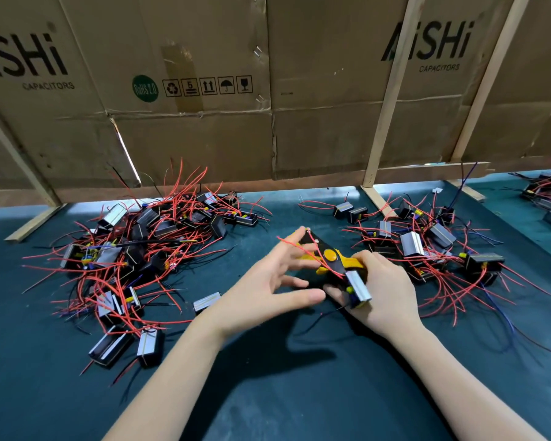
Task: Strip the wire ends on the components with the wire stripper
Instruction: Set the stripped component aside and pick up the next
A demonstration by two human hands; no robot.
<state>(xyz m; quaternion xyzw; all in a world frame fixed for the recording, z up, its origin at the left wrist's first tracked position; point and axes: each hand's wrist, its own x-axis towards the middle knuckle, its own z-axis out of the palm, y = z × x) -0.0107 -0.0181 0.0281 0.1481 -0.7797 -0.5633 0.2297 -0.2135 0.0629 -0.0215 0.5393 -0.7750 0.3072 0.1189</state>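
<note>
Right hand (379, 291): fingers (361, 261) curled round the yellow-and-black wire stripper (330, 257), with a component (358, 289) held against the palm below it. Red wire (299, 246) running from that component across the stripper's head. Left hand (268, 281) beside the tool: fingers (291, 241) spread and loose, tips touching the red wire near the stripper's nose, gripping nothing firmly. All above the dark green worktop (283, 393). Pile of components (134, 259) to the left, another pile (427, 249) to the right. Cardboard wall (268, 90) behind.
</note>
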